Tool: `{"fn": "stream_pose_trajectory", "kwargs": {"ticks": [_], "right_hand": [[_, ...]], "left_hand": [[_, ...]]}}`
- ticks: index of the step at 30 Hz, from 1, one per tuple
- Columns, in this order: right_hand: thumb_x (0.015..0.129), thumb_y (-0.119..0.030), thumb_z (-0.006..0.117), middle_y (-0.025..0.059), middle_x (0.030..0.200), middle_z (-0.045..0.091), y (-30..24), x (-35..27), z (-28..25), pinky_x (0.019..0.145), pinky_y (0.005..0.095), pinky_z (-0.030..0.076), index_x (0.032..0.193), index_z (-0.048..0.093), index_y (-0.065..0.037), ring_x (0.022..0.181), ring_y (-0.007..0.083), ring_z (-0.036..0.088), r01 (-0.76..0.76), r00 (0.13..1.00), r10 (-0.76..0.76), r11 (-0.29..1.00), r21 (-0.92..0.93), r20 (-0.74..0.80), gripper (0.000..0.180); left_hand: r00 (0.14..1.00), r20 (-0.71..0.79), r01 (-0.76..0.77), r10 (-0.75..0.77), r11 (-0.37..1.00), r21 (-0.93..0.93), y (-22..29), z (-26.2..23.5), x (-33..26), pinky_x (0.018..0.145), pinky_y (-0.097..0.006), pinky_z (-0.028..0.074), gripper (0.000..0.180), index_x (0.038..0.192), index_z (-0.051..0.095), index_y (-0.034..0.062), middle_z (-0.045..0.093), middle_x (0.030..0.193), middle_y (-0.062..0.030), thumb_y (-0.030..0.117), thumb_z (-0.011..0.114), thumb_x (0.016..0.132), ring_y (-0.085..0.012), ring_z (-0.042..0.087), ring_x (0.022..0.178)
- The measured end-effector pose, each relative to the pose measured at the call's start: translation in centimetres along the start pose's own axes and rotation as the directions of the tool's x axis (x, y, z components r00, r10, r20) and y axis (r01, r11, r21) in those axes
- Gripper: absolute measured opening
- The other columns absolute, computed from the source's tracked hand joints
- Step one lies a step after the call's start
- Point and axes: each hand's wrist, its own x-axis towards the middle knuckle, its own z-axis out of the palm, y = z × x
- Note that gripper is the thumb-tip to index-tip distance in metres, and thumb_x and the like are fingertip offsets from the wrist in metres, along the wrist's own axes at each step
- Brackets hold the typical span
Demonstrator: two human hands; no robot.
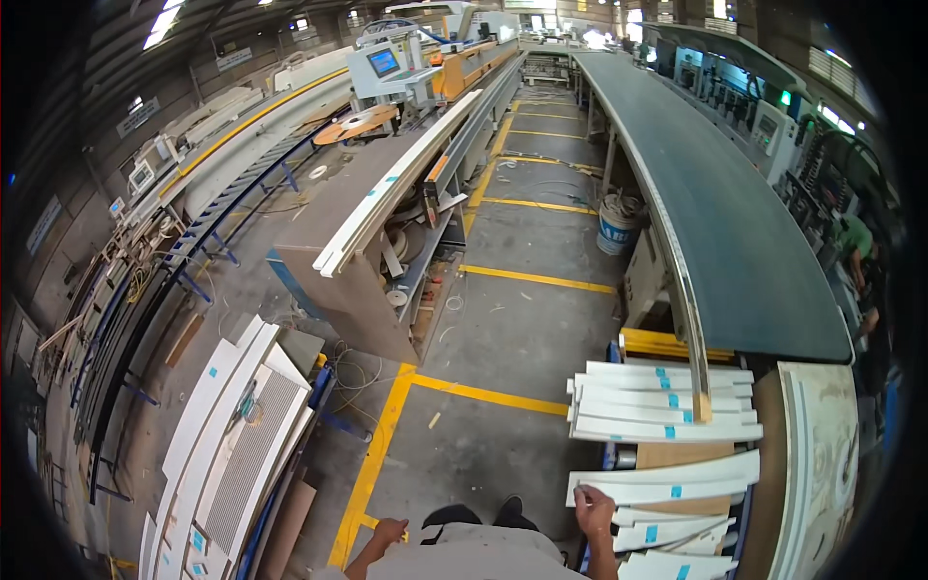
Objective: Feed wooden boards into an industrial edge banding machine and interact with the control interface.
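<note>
My right hand point(594, 510) is over the left end of a long white board point(667, 474) with a blue label. Its fingers are curled closed; whether they grip the board's edge or something small is hidden. More white labelled boards point(662, 401) lie in stacks just beyond it, and others point(672, 532) lie closer to me. Low in front of my body, my left hand point(387, 531) hangs over the floor, its fingers curled, with nothing seen in them.
On the left stands a stack of white and grey ribbed panels point(256, 435). A brown bench point(348, 213) carries long white strips. A dark green conveyor belt point(715, 193) runs away on the right, with a bucket point(616, 227) beside it. Yellow lines point(488, 396) mark the floor.
</note>
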Motion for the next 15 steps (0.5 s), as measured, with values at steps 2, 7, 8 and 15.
{"fn": "stream_pose_trajectory", "kwargs": {"ticks": [2,7,8,15], "right_hand": [[0.088,-0.021,0.073,0.0166,0.084,0.075,-3.6,7.3,0.2,0.068,0.0333,0.057,0.098,0.075,0.0,0.073,0.0248,0.074,0.136,0.991,-0.135,0.987,-0.091,0.015,0.024],[0.088,-0.018,0.073,0.0171,0.088,0.074,-9.2,24.1,4.9,0.073,0.0346,0.057,0.099,0.074,0.0,0.077,0.0276,0.074,0.252,0.957,-0.238,0.965,-0.068,0.163,0.021],[0.088,-0.016,0.072,0.0175,0.089,0.074,-9.4,26.8,6.3,0.074,0.0341,0.057,0.1,0.074,-0.001,0.079,0.0273,0.075,0.262,0.951,-0.244,0.963,-0.071,0.19,0.02],[0.089,-0.013,0.072,0.0173,0.091,0.072,-8.7,42.9,17.0,0.07,0.0342,0.057,0.103,0.073,0.0,0.074,0.027,0.072,0.286,0.912,-0.25,0.956,-0.067,0.326,0.02]], "left_hand": [[0.975,-0.153,-0.167,0.158,0.985,-0.051,1.7,-0.9,2.6,0.072,-0.038,0.056,0.052,0.085,0.074,0.0018,0.074,0.077,-0.0136,0.049,0.054,0.091,-0.0263,0.072,0.067],[0.87,-0.478,-0.152,0.124,0.988,-0.021,11.9,-4.0,6.2,0.082,-0.047,0.054,0.057,0.094,0.074,0.0016,0.073,0.09,-0.0199,0.055,0.055,0.092,-0.0371,0.07,0.088],[0.772,-0.611,-0.107,0.177,0.983,0.149,14.4,-4.8,6.7,0.084,-0.049,0.053,0.058,0.097,0.074,0.0023,0.073,0.096,-0.0207,0.057,0.055,0.092,-0.0388,0.069,0.094],[0.11,-0.957,-0.422,0.269,0.884,0.2,38.2,-26.8,11.9,0.088,-0.048,0.051,0.047,0.11,0.068,0.0,0.067,0.107,-0.0251,0.042,0.07,0.09,-0.044,0.063,0.101]]}}
